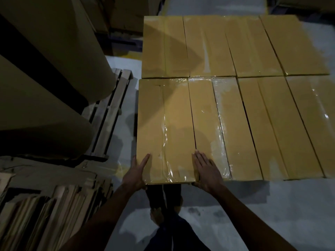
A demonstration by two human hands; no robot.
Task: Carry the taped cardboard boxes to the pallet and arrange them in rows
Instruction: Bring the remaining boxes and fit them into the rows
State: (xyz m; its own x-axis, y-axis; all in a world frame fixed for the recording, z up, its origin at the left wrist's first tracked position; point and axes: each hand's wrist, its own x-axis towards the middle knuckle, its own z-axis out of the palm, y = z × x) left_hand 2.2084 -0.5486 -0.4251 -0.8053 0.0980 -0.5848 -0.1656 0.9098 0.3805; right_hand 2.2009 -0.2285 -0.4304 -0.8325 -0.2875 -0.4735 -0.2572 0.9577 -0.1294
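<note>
Head view: the nearest box (165,129) is flat, yellow-brown cardboard, closed, with shiny clear tape along its middle seam; its contents are hidden. It lies at the left end of the near row, touching the next box. The other boxes (253,51) look the same and form two tight rows, near and far, low over the grey floor (253,214). The left hand (137,171) is wide, with straight fingers against the box's near-left corner. The right hand (206,171) lies flat, fingers straight, on the near-right edge. At left are big paper rolls (45,69) on a wooden pallet (108,113).
</note>
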